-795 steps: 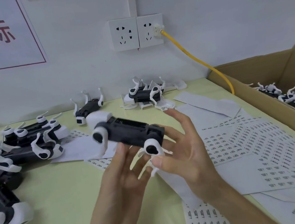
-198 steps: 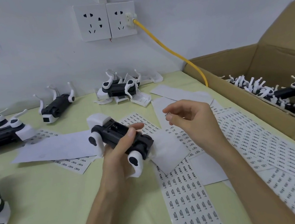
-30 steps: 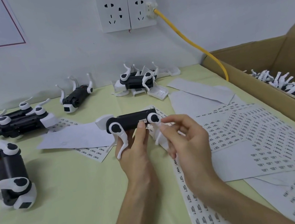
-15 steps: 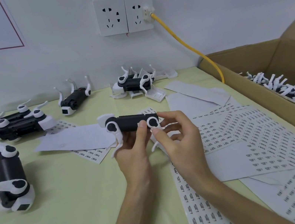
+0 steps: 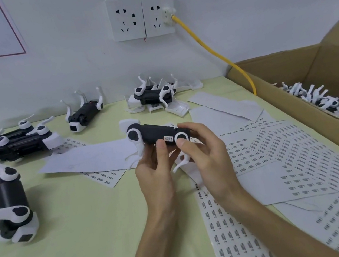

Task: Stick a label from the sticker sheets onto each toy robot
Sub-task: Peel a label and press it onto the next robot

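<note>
A black toy robot [image 5: 152,133] with white legs is held sideways above the table's middle. A small white label [image 5: 168,138] sits on its black side. My left hand [image 5: 155,171] grips the body from below, thumb just under the label. My right hand [image 5: 201,152] grips the robot's rear end, thumb on the white hip joint beside the label. Sticker sheets [image 5: 291,152] lie spread over the table's right half.
Several other toy robots lie on the table: at the left [image 5: 10,200], at the far left [image 5: 16,142], and near the wall [image 5: 85,113], [image 5: 151,95]. An open cardboard box [image 5: 294,103] holding more robots stands at the right. A yellow cable [image 5: 216,53] runs from the wall socket.
The label now shows on the robot's side. My right hand has closed round the robot's rear end, thumb on its hip joint. My left thumb has slid just below the label.
</note>
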`<move>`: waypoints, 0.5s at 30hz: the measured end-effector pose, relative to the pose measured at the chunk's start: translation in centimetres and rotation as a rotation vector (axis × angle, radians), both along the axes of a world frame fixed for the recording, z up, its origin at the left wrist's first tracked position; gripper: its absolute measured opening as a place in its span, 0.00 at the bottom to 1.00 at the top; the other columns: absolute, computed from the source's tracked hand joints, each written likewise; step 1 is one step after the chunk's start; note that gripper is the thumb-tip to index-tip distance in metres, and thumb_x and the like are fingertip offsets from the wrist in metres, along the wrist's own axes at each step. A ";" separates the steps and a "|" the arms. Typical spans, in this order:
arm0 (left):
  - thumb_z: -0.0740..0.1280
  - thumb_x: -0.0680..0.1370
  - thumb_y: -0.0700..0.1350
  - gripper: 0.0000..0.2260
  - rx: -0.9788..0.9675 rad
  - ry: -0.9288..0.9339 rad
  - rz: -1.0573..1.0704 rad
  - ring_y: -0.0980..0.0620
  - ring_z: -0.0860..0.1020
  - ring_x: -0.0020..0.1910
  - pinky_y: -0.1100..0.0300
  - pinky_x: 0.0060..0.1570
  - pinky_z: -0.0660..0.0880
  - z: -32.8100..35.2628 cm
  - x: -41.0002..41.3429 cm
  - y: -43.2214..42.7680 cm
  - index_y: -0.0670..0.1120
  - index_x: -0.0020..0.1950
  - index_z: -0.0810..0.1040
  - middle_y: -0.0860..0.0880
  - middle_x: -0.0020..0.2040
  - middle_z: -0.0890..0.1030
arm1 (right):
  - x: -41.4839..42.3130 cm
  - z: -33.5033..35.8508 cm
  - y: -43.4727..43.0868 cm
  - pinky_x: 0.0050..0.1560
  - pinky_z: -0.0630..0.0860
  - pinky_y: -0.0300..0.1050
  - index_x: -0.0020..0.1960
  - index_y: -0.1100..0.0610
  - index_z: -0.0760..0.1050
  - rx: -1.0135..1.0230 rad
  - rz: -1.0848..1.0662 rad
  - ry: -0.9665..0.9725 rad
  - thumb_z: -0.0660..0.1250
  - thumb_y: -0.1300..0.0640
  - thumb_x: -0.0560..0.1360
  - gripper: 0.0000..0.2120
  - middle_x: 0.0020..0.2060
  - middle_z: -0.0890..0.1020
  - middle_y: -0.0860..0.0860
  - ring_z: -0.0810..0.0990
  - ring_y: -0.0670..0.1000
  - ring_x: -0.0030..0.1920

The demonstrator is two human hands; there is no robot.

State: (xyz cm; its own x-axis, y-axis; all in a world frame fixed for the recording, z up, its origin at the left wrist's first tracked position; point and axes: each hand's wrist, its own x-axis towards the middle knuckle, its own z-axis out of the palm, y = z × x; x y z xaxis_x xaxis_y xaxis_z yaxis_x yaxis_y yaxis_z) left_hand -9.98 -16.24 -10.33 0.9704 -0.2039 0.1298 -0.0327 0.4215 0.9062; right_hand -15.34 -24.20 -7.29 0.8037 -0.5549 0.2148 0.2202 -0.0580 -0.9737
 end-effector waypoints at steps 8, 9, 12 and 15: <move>0.70 0.78 0.52 0.14 0.003 0.050 0.003 0.40 0.85 0.56 0.39 0.64 0.78 -0.4 0.4 0.3 0.45 0.59 0.83 0.46 0.52 0.88 | 0.1 -0.2 -0.3 0.45 0.79 0.38 0.60 0.52 0.81 -0.007 0.042 0.022 0.73 0.53 0.71 0.17 0.54 0.84 0.50 0.85 0.49 0.50; 0.70 0.77 0.52 0.15 -0.006 0.064 0.002 0.41 0.85 0.56 0.40 0.64 0.78 -0.4 0.4 0.3 0.44 0.59 0.83 0.47 0.52 0.88 | 0.2 -0.3 -0.3 0.45 0.79 0.38 0.59 0.52 0.81 -0.012 0.046 0.021 0.73 0.54 0.71 0.17 0.53 0.85 0.49 0.85 0.49 0.49; 0.70 0.78 0.51 0.16 -0.050 0.117 -0.016 0.38 0.85 0.56 0.43 0.61 0.80 -0.5 0.5 0.4 0.41 0.58 0.82 0.44 0.53 0.87 | 0.3 -0.5 -0.4 0.46 0.80 0.39 0.58 0.52 0.81 -0.015 0.064 0.014 0.75 0.54 0.70 0.17 0.52 0.85 0.46 0.85 0.47 0.50; 0.70 0.82 0.49 0.11 -0.057 0.149 -0.019 0.38 0.86 0.53 0.48 0.53 0.81 -0.4 0.5 0.5 0.41 0.54 0.81 0.42 0.51 0.86 | 0.4 -0.4 -0.6 0.46 0.80 0.39 0.56 0.50 0.80 -0.039 0.083 0.009 0.77 0.55 0.68 0.17 0.50 0.85 0.43 0.85 0.47 0.51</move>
